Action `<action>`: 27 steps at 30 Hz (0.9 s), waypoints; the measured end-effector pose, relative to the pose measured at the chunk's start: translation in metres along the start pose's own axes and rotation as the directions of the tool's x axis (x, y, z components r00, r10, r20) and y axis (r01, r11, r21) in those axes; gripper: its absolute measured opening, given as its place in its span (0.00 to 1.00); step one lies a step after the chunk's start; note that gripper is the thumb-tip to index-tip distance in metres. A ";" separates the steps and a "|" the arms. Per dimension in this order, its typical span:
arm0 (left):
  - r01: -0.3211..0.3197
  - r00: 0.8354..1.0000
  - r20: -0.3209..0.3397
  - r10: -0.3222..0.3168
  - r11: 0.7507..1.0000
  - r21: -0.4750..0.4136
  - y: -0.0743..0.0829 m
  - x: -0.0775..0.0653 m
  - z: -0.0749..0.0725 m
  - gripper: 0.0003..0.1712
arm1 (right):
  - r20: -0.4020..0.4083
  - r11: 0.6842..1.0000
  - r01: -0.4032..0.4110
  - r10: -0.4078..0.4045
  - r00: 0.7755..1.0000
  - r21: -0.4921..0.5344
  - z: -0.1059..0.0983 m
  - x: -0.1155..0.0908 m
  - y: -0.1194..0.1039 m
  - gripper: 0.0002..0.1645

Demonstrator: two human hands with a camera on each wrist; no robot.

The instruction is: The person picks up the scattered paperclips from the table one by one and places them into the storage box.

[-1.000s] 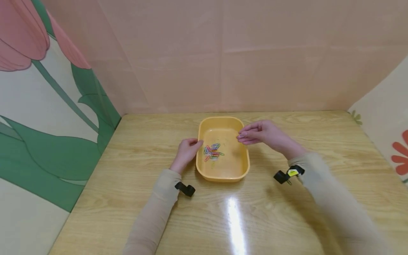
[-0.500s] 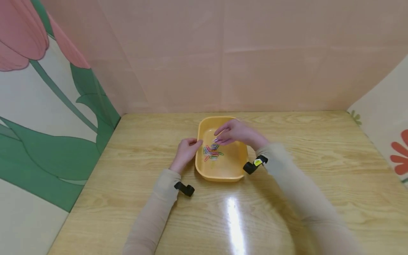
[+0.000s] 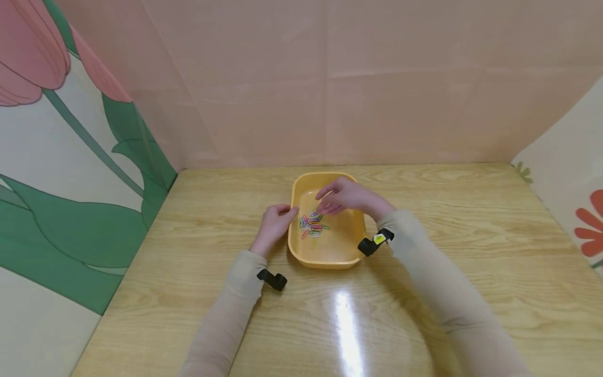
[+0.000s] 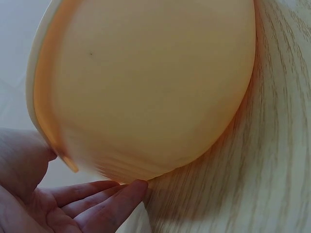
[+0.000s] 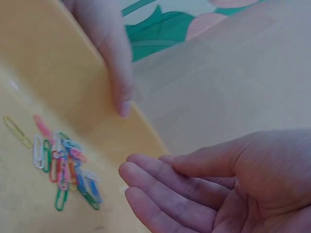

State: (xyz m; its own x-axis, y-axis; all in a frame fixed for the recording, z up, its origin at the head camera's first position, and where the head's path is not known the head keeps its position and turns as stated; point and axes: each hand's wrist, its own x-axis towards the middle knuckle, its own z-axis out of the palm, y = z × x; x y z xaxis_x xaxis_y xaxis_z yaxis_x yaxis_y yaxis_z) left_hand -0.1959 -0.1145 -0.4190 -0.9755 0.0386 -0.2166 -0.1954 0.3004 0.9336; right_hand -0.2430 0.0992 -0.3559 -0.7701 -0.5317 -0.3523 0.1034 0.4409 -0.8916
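Observation:
A yellow plastic tray (image 3: 336, 248) with rounded corners stands on the wooden table. My left hand (image 3: 275, 226) grips its left wall, the thumb over the rim and the fingers against the outside, as the left wrist view shows. Several coloured paper clips (image 5: 63, 165) lie in a loose pile on the tray's floor, toward the left side. Over the tray hovers my right hand (image 3: 345, 196), its fingertips close to the pile's far edge. In the right wrist view the fingers (image 5: 175, 199) are loosely bent, thumb resting near the index finger, with no clip visible among them.
The wood-grain table (image 3: 221, 209) surrounds the tray, with a pink cloth backdrop (image 3: 377, 115) behind it. A flower-print panel (image 3: 70, 230) borders the left side and another stands at the right. Black straps (image 3: 272, 280) circle both wrists.
My right hand has moved left from the tray's right rim to above the paper clips. Small clips seen at its fingertips earlier now lie with the pile. The left hand stays put.

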 end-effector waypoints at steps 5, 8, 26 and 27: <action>0.003 1.000 -0.004 -0.003 1.000 0.003 -0.001 0.001 0.000 0.23 | 0.042 0.995 0.081 -0.079 0.996 -0.058 -0.013 -0.020 -0.006 0.18; 0.005 1.000 -0.012 -0.005 1.000 0.007 -0.002 0.002 0.000 0.24 | 0.062 0.992 0.106 -0.102 0.993 -0.075 -0.019 -0.034 -0.008 0.20; 0.000 0.999 -0.046 0.001 1.000 0.019 -0.003 0.002 0.000 0.23 | 0.055 0.977 0.181 -0.176 0.983 -0.112 -0.056 -0.118 0.033 0.21; -0.003 0.999 -0.047 0.004 1.000 0.021 -0.002 0.002 0.000 0.22 | 0.058 0.976 0.179 -0.173 0.983 -0.121 -0.058 -0.121 0.038 0.21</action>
State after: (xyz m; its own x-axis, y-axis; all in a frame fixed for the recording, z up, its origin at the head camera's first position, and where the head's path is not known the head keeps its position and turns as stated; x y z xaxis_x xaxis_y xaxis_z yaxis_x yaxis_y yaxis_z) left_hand -0.1972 -0.1150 -0.4214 -0.9800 -0.0053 -0.1990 -0.1902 0.3204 0.9280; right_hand -0.1823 0.2223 -0.3303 -0.7383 -0.6414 -0.2087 -0.1129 0.4225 -0.8993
